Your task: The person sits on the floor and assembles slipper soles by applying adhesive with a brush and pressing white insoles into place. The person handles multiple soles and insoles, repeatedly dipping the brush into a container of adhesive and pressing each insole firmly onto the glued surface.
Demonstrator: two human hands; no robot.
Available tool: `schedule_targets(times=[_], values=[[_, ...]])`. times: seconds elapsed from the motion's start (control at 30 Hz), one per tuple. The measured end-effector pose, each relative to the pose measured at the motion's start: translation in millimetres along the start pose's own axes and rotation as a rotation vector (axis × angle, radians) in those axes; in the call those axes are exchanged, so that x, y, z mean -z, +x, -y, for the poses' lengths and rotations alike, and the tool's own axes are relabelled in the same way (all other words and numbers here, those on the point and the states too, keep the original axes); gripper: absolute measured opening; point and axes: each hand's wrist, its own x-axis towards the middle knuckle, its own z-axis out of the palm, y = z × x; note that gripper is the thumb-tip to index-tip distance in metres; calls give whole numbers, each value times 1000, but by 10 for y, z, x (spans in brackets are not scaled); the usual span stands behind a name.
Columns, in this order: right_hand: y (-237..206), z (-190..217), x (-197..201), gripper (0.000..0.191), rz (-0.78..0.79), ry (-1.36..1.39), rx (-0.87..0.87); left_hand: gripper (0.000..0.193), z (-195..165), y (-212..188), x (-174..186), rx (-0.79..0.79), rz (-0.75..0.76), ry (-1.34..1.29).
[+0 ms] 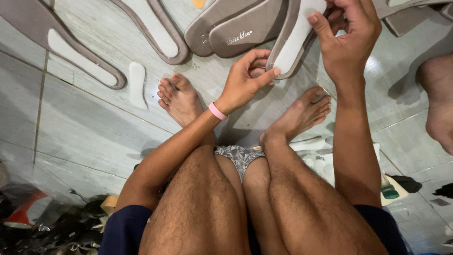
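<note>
Both hands are gripping one grey shoe sole [295, 40] with a white insert, near the top centre of the frame. The left hand [245, 80] is pinching its lower rounded end between thumb and fingers, a pink wristband [217, 111] sitting on that wrist. The right hand [347, 40] is closing over the sole's upper part, thumb pressing on the white face. The sole is hanging tilted above the tiled floor [94, 127], just over the person's bare feet. Just left of it two more grey soles [236, 30] are lying overlapped on the tiles. Further toward the upper left, grey outlines with white inserts [78, 52] are lying flat, and a small loose white insert [137, 84] is resting beside the left foot. At the right edge another person's bare knee [439, 94] is showing.
</note>
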Motion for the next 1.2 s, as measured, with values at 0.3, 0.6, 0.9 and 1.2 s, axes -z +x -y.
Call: schedule_targets(times=[0.3, 0.6, 0.9, 1.2], values=[[-54, -10, -19, 13, -54, -22, -80, 45, 11, 8, 13, 16, 4, 0], [-505, -154, -157, 38, -139, 289, -349, 45, 42, 26, 20, 19, 24, -19], [-631, -213, -253, 51, -129, 436, -449, 46, 36, 56, 30, 39, 37, -41], [-612, -247, -242, 54, -113, 396, -438, 46, 30, 63, 30, 47, 40, -37]])
